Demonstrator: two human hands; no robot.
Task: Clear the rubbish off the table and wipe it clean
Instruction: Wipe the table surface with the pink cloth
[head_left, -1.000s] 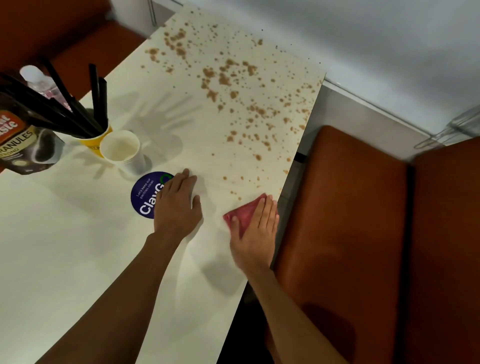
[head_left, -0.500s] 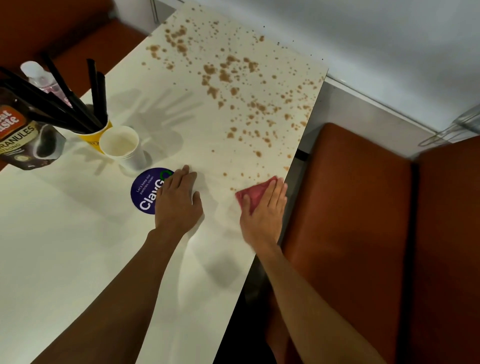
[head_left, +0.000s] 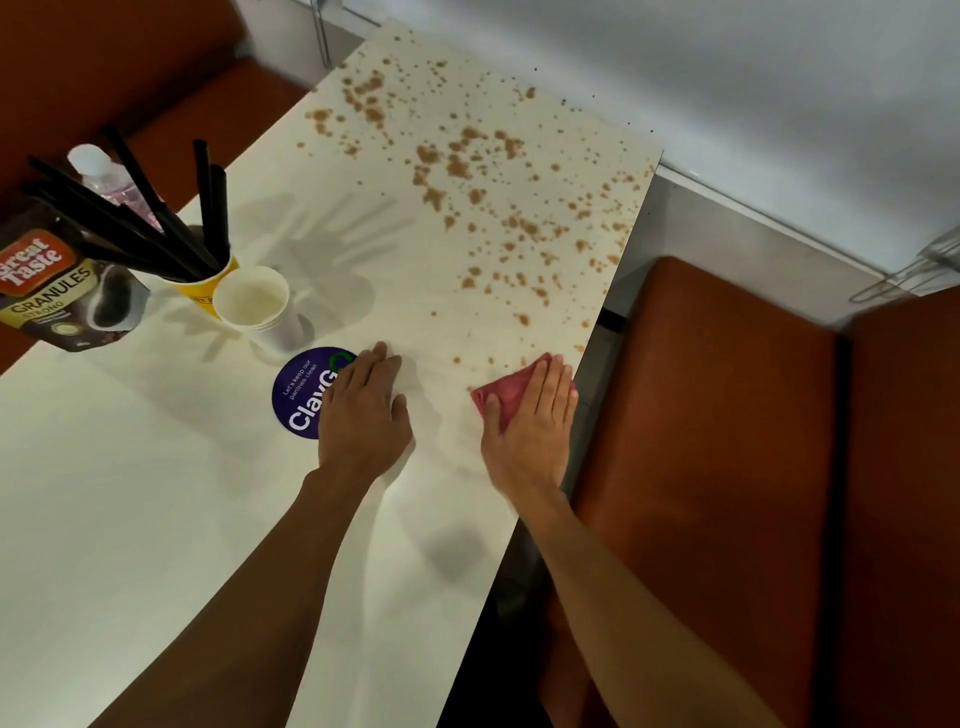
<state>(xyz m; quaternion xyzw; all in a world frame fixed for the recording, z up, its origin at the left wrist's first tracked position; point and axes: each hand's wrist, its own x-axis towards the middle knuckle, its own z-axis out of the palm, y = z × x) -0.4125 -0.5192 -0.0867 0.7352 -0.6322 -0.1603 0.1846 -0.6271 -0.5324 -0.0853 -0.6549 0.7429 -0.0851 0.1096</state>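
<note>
Change: the right hand (head_left: 530, 431) is pushing the red cloth (head_left: 506, 392) toward 12 o'clock along the right edge of the table (head_left: 156, 493); a second ago it was sitting nearer the person.
Left hand: the left hand (head_left: 363, 410) is staying put, palm down with fingers stretched flat, bracing on the tabletop and overlapping the purple sticker (head_left: 301, 400) at its 9 o'clock.
Right fingers: they are lying straight and together, pressing on the cloth rather than curling round it.
Meaning: the wipe is only now reaching the nearest specks, so I'd judge most of the job is still waiting.
Cloth: it is looking like a small folded pad, poking out at the hand's 11 o'clock.
Mess: brown splotches (head_left: 467, 171) are spreading thickly toward 12 o'clock from the cloth.
Rubbish: a paper cup (head_left: 254, 301) and a coffee pouch (head_left: 57, 291) are still standing at 10 o'clock.
</note>
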